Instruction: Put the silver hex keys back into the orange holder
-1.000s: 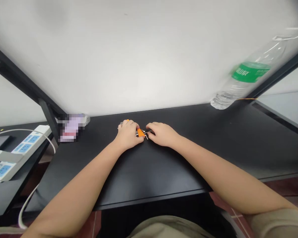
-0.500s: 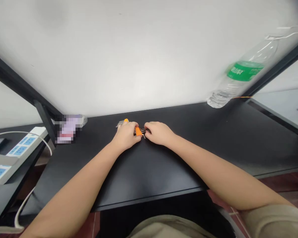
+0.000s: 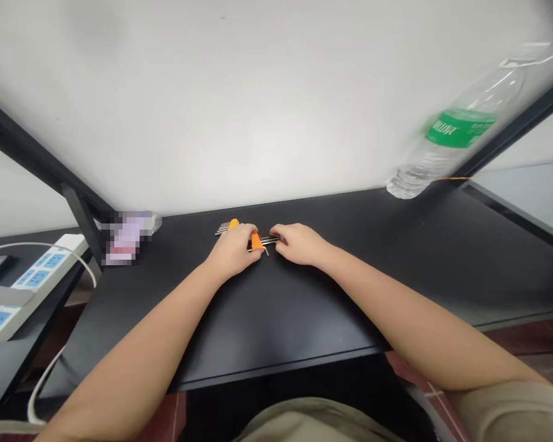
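Note:
An orange holder [image 3: 257, 241] with several metal hex keys [image 3: 222, 229] rests on the black table, partly covered by my fingers. My left hand [image 3: 233, 250] is closed around the middle of this holder. Metal shafts stick out from its right side, and one short bent end points toward me. My right hand [image 3: 299, 244] pinches the right ends of the hex keys [image 3: 271, 240] between thumb and fingers. How many keys it grips is hidden.
The black table [image 3: 276, 319] meets a white wall behind. A clear bottle with a green label [image 3: 461, 128] leans at the back right. A blurred-out purple packet [image 3: 129, 236] lies left, and a white power strip [image 3: 37, 276] sits on a neighbouring table.
My right hand has moved slightly to the right, away from the orange holder. More of the metal shafts now shows between the hands. My left hand stays in place.

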`<action>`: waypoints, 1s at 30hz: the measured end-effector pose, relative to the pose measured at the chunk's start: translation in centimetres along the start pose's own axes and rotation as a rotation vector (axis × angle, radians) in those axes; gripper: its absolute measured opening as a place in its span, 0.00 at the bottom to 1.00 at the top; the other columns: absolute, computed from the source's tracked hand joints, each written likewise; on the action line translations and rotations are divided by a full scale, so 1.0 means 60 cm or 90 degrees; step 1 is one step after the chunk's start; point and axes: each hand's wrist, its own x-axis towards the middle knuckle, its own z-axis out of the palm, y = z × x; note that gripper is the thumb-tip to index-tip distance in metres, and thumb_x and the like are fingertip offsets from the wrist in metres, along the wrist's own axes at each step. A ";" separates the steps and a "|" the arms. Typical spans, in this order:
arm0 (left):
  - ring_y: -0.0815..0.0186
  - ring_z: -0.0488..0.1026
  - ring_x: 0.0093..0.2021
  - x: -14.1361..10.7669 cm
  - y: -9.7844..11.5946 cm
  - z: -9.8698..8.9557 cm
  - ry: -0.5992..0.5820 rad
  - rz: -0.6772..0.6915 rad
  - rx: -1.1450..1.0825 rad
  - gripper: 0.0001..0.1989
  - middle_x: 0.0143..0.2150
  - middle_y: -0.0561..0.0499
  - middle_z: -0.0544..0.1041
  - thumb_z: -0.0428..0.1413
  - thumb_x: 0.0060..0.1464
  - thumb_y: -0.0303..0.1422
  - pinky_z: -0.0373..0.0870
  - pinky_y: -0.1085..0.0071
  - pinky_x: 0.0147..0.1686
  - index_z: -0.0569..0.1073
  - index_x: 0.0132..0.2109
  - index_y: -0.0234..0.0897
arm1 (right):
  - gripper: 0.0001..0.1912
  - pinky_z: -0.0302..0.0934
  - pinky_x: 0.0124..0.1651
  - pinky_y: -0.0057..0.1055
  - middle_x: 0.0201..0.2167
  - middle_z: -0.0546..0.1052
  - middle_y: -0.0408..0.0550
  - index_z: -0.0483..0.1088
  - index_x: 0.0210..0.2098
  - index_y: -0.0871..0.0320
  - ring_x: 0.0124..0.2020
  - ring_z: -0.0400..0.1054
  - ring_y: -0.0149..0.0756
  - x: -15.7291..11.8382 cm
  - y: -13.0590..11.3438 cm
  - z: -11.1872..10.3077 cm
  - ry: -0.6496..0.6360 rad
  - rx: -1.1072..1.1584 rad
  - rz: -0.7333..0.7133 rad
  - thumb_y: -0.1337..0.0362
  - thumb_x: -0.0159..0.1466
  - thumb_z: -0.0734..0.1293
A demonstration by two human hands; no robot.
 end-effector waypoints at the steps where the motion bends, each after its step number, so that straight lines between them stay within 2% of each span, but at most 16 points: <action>1: 0.54 0.75 0.52 0.000 -0.001 0.001 0.002 0.005 0.000 0.19 0.52 0.46 0.80 0.61 0.57 0.39 0.71 0.60 0.51 0.73 0.55 0.41 | 0.17 0.60 0.42 0.31 0.48 0.81 0.47 0.72 0.56 0.53 0.43 0.74 0.39 0.000 -0.001 0.000 0.000 -0.008 -0.011 0.63 0.70 0.62; 3: 0.54 0.75 0.52 0.000 -0.002 0.002 0.004 0.016 -0.001 0.19 0.53 0.46 0.79 0.60 0.57 0.38 0.71 0.60 0.52 0.73 0.55 0.41 | 0.16 0.59 0.41 0.32 0.47 0.81 0.47 0.73 0.55 0.52 0.43 0.74 0.40 -0.001 -0.003 0.000 0.002 -0.024 -0.022 0.61 0.70 0.62; 9: 0.55 0.75 0.52 -0.001 0.001 -0.004 -0.019 0.018 0.002 0.17 0.54 0.47 0.79 0.60 0.59 0.39 0.72 0.61 0.50 0.73 0.54 0.41 | 0.12 0.57 0.39 0.32 0.44 0.81 0.48 0.73 0.49 0.53 0.42 0.74 0.41 -0.007 -0.008 -0.003 0.008 -0.078 -0.011 0.64 0.71 0.60; 15: 0.57 0.77 0.43 -0.004 0.003 -0.016 -0.042 -0.044 0.004 0.19 0.45 0.49 0.81 0.62 0.55 0.42 0.71 0.63 0.39 0.73 0.51 0.42 | 0.11 0.57 0.37 0.34 0.41 0.81 0.52 0.72 0.48 0.55 0.38 0.74 0.44 -0.011 -0.007 -0.005 0.005 -0.149 0.060 0.64 0.72 0.59; 20: 0.56 0.77 0.41 -0.005 0.003 -0.020 -0.039 -0.061 0.010 0.20 0.41 0.49 0.80 0.62 0.54 0.42 0.70 0.63 0.37 0.72 0.52 0.43 | 0.12 0.56 0.36 0.34 0.42 0.81 0.51 0.72 0.51 0.53 0.38 0.75 0.45 -0.015 0.000 -0.017 0.021 -0.151 0.081 0.63 0.72 0.60; 23: 0.56 0.77 0.41 -0.005 0.004 -0.019 -0.035 -0.057 0.025 0.19 0.41 0.49 0.80 0.61 0.54 0.42 0.70 0.62 0.37 0.72 0.51 0.42 | 0.11 0.58 0.39 0.34 0.43 0.81 0.49 0.72 0.49 0.53 0.40 0.74 0.42 -0.021 -0.015 -0.020 0.030 -0.106 0.038 0.62 0.72 0.61; 27: 0.55 0.77 0.42 -0.006 0.006 -0.018 -0.039 -0.022 0.036 0.19 0.42 0.48 0.80 0.61 0.52 0.41 0.70 0.62 0.37 0.73 0.50 0.42 | 0.08 0.58 0.40 0.31 0.39 0.80 0.46 0.72 0.40 0.54 0.39 0.72 0.38 -0.031 -0.052 -0.008 0.005 -0.022 -0.064 0.60 0.71 0.62; 30: 0.56 0.77 0.40 -0.008 0.007 -0.018 -0.045 0.009 0.033 0.17 0.43 0.49 0.80 0.60 0.53 0.42 0.69 0.63 0.36 0.72 0.48 0.43 | 0.06 0.57 0.37 0.31 0.38 0.79 0.46 0.69 0.38 0.55 0.37 0.72 0.37 -0.036 -0.069 0.006 -0.008 -0.019 -0.065 0.63 0.70 0.62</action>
